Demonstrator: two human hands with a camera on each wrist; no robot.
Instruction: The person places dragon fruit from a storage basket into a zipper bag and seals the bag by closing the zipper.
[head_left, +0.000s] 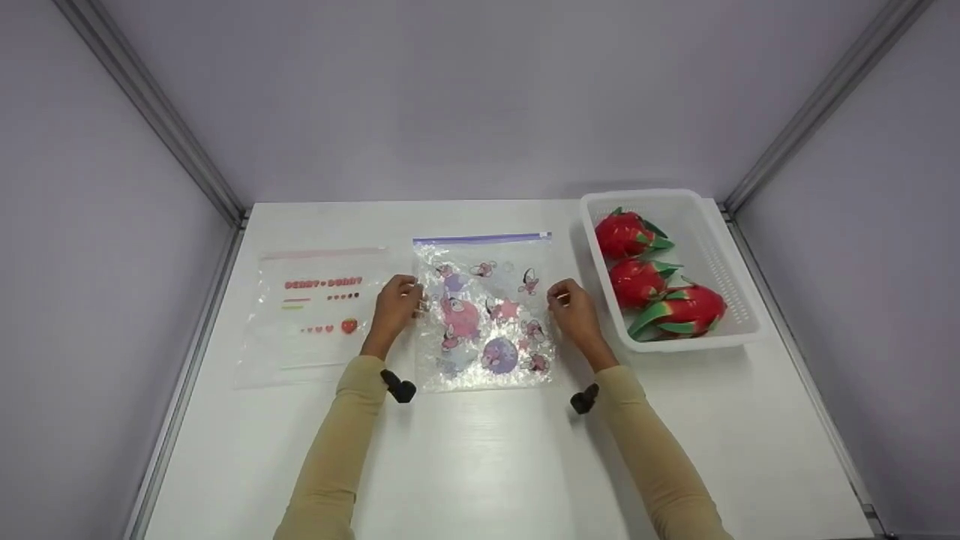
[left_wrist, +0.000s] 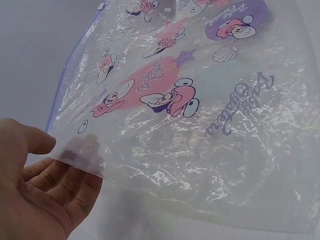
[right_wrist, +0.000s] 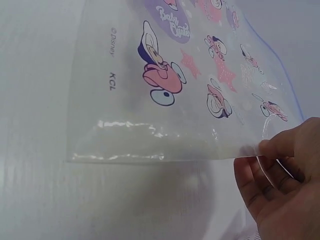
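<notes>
A clear zip bag (head_left: 484,311) printed with pink and purple cartoon figures lies in the middle of the white table (head_left: 480,457), its purple zip strip at the far edge. My left hand (head_left: 405,296) pinches the bag's left edge. In the left wrist view the thumb of the left hand (left_wrist: 55,165) lies on top of the bag (left_wrist: 190,115) and the fingers are beneath the lifted edge. My right hand (head_left: 561,300) pinches the right edge. The right wrist view shows the right hand (right_wrist: 255,160) raising that side of the bag (right_wrist: 165,90) off the table.
A second clear bag (head_left: 319,315) with red lettering and a strawberry print lies flat to the left. A white slotted basket (head_left: 739,300) at the right holds three red dragon fruits (head_left: 637,281). Grey walls enclose the table on three sides.
</notes>
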